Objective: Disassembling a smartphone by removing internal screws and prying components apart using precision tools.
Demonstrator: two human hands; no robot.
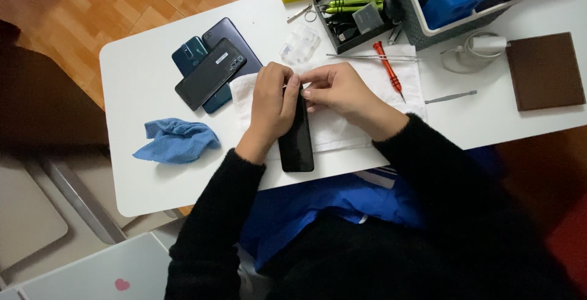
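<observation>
Left hand [272, 101] fingers gripping black phone [296, 138], right hand [333, 89] fingers pinched at its hidden top edge

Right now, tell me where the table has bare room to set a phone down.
Bare white table lies left of the stacked phones, above the blue cloth. Another patch runs below the tweezers and brown pad. It is crowded around the tool tray, red screwdriver and both hands.

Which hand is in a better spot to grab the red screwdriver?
Probably the right hand. The red screwdriver lies on the white cloth just beyond that hand, on its side. The left hand is wrapped around the black phone, steadying it, and sits farther away.
</observation>
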